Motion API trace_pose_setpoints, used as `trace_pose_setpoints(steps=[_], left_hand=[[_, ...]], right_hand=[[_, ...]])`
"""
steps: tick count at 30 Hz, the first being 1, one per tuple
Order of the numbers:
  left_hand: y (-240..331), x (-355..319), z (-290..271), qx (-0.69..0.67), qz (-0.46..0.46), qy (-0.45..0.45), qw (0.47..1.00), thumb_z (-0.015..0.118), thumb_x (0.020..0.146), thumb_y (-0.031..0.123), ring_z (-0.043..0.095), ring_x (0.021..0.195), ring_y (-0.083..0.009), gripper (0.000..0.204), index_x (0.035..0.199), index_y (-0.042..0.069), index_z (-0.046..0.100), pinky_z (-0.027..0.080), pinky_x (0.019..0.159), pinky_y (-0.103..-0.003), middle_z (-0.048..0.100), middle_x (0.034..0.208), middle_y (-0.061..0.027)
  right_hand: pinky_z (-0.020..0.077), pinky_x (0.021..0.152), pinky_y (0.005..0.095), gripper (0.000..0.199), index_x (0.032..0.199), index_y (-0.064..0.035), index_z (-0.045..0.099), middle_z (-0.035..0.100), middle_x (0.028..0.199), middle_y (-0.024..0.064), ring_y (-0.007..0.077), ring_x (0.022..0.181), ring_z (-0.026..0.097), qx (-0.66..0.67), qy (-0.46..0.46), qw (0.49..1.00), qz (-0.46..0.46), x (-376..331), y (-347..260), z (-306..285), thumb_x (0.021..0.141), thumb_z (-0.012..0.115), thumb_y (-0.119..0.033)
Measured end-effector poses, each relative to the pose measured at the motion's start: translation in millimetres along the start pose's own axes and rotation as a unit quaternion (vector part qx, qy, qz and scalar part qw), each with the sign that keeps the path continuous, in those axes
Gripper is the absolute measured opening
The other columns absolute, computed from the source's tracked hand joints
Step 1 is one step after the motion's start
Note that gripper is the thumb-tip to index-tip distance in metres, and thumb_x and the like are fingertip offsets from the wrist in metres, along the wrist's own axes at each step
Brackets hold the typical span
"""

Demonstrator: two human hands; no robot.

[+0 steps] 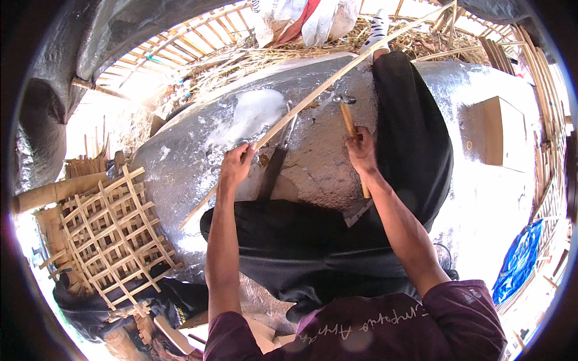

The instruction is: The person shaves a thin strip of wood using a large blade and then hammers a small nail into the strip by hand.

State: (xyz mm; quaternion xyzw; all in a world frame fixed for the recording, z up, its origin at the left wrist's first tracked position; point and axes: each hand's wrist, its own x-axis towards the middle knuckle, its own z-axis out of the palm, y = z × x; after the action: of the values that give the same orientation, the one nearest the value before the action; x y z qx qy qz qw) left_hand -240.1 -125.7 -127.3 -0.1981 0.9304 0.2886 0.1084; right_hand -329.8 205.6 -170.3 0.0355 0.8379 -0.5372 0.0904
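Bamboo strip [313, 98] slants near left to far right, pinched by the left hand [239, 162]; right of it, the right hand [361, 151] grips a wooden handle [348, 119].

The strip [319, 94] lies between the lattice [107, 221] at left and the box [506, 129] far right.

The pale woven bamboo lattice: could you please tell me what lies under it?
Under the lower end of the lattice, crumpled black fabric shows; whatever else the lattice hides is unseen.
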Motion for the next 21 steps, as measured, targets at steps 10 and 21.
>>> trace_pose_setpoints(steps=[10, 21], left_hand=[[1, 17, 22, -0.073, 0.106, 0.069, 0.989, 0.056, 0.095, 0.041, 0.057, 0.06, -0.0247, 0.039, 0.093, 0.003, 0.065, 0.044, 0.058, -0.038, 0.059, 0.067, -0.0138], [9, 51, 51, -0.07, 0.06, 0.051, 0.994, 0.055, 0.093, 0.046, 0.063, 0.104, -0.0363, 0.052, 0.113, -0.001, 0.065, 0.048, 0.09, -0.039, 0.065, 0.109, -0.0236]], right_hand=[[0.0477, 0.07, 0.0388, 0.023, 0.1, -0.0016, 0.056, 0.059, 0.081, 0.0151, 0.0272, 0.074, 0.06, -0.025, -0.023, 0.998, 0.053, -3, -15, 1, 0.083, 0.062, -0.015], [0.0429, 0.06, 0.0291, 0.019, 0.103, -0.0012, 0.055, 0.053, 0.074, 0.0057, 0.0135, 0.065, 0.051, 0.066, -0.004, 0.998, -0.014, -12, -21, 2, 0.087, 0.059, -0.01]])
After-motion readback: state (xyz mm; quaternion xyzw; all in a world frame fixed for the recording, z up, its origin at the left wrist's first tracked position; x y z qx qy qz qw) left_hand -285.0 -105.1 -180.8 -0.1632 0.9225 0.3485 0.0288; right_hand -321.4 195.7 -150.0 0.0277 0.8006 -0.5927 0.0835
